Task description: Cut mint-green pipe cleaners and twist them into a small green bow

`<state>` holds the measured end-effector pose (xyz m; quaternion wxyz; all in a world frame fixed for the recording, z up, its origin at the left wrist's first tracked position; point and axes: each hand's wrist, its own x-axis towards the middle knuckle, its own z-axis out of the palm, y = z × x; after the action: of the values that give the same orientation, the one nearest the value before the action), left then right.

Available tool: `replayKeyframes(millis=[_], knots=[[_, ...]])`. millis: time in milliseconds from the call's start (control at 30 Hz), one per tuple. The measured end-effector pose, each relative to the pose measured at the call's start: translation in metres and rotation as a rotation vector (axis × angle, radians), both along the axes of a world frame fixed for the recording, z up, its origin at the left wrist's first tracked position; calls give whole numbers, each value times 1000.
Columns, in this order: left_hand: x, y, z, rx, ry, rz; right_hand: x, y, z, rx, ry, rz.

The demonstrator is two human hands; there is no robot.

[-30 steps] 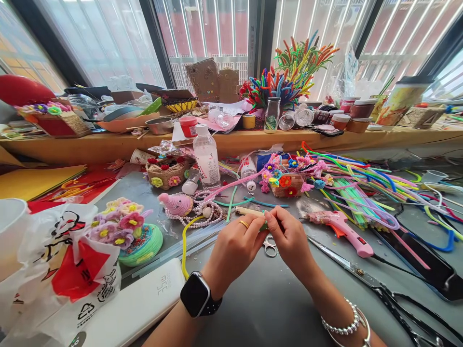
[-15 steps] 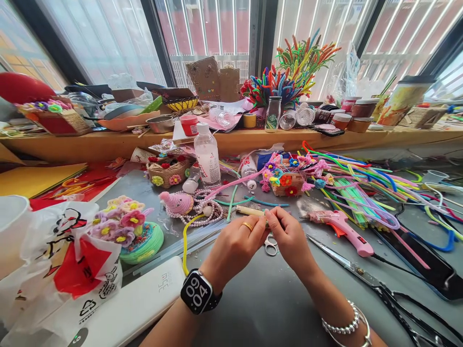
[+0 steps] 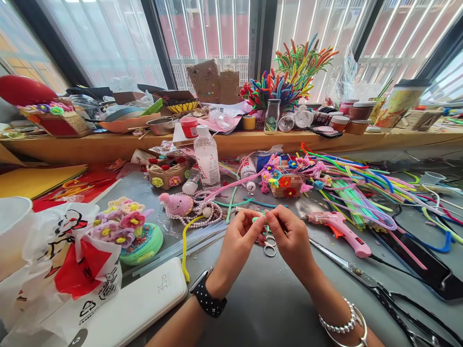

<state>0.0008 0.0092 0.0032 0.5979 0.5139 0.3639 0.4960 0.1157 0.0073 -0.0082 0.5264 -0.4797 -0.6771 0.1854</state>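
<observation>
My left hand [image 3: 240, 241] and my right hand [image 3: 291, 238] meet over the middle of the table, thumbs and forefingers pinched close together. Between them is a small light-green pipe cleaner piece [image 3: 256, 219], mostly covered by the fingers. A pale stick shows only in part behind the left fingers, and I cannot tell whether that hand grips it. Just below the fingertips lie small scissors [image 3: 269, 248], with only the handle loops plainly visible. To the right rests a pink glue gun [image 3: 345, 231], and large black-handled scissors [image 3: 356, 272] lie in front of it.
Pipe cleaners [image 3: 358, 193] spread over the right side, beside a flower-covered basket [image 3: 285, 185]. A clear bottle [image 3: 207, 156], pink crocheted piece [image 3: 177, 205] and bead string stand behind my left hand. A white power bank [image 3: 141, 299] and plastic bag [image 3: 72, 255] fill the left front.
My left hand has turned at the wrist, so its thumb faces me and the watch face has rolled away. The pale stick is now mostly hidden. My right hand stays nearly in place.
</observation>
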Motion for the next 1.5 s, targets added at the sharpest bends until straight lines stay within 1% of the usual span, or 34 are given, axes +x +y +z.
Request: replayKeyframes(millis=[100, 200, 333, 467, 533, 600, 667, 733, 833, 900, 1133, 1300, 1500], knots=[[-1, -1, 1, 32, 28, 24, 0, 0, 0, 48, -52, -5], [-1, -4, 0, 104, 110, 78, -1, -1, -2, 50, -53, -14], [0, -8, -3, 220, 254, 147, -7, -4, -5, 16, -25, -50], [3, -9, -7, 292, 449, 238, -13, -7, -7, 0, 16, -93], [4, -10, -8, 310, 548, 246, -15, -8, -7, -8, 49, -113], [4, -10, -10, 287, 602, 223, -17, -8, -8, -17, 75, -129], [5, -10, -12, 233, 581, 190, -17, -8, -8, -24, 91, -151], [6, -8, -14, 199, 510, 156, -18, -8, -9, -33, 106, -164], [7, -7, -15, 197, 409, 95, -17, -8, -9, -43, 132, -166], [7, -6, -14, 210, 388, 69, -17, -9, -8, -47, 145, -162], [2, -5, -11, 274, 496, 62, -13, -7, -5, -49, 162, -155], [0, -2, -9, 298, 501, 46, -11, -6, -5, -44, 164, -138], [-8, 4, -5, 478, 593, 68, -9, -4, -3, -73, 141, -91]])
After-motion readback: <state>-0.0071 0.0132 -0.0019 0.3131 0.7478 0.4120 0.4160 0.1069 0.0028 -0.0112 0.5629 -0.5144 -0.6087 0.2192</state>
